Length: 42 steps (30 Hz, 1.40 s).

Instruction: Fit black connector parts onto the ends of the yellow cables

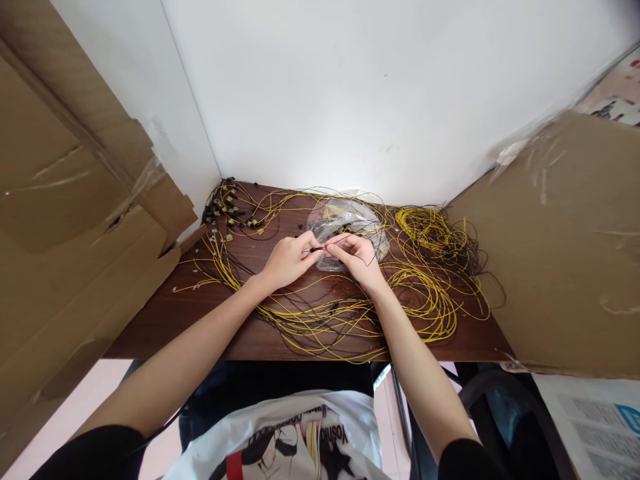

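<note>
Between left hand [290, 260] and right hand [356, 259] | black piece [316, 249] | long axis sideways

The left grip [289, 261] pinches a small black piece [315, 249] beside the right grip [357, 255], above a brown table [165, 333].

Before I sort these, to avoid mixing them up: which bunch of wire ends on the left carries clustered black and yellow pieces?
The far bunch, by the white wall; the nearer bunch shows small whitish tips instead.
</note>
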{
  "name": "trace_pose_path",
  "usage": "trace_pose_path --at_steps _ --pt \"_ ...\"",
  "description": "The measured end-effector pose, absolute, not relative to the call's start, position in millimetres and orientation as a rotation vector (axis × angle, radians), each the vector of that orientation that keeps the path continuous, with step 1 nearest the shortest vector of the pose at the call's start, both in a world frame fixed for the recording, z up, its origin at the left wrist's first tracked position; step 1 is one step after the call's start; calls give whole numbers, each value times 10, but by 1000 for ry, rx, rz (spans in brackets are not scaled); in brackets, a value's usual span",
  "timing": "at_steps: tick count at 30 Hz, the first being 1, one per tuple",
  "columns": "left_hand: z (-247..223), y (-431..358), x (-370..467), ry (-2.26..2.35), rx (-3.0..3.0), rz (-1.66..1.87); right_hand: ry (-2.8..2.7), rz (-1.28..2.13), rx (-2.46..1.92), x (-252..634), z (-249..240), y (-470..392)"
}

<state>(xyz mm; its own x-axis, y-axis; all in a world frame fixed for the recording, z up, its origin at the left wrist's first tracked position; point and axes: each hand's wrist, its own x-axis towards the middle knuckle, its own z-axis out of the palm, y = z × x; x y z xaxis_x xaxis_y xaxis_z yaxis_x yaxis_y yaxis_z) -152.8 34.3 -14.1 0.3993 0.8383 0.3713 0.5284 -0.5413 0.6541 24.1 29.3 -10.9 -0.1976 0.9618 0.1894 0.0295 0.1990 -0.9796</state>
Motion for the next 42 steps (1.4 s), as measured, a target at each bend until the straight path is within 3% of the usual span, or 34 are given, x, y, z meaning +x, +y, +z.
trace_pose_path --at_steps 42 --pt "-152 337 -1531 1182 2247 921 -1447 1212 -954 258 -138 301"
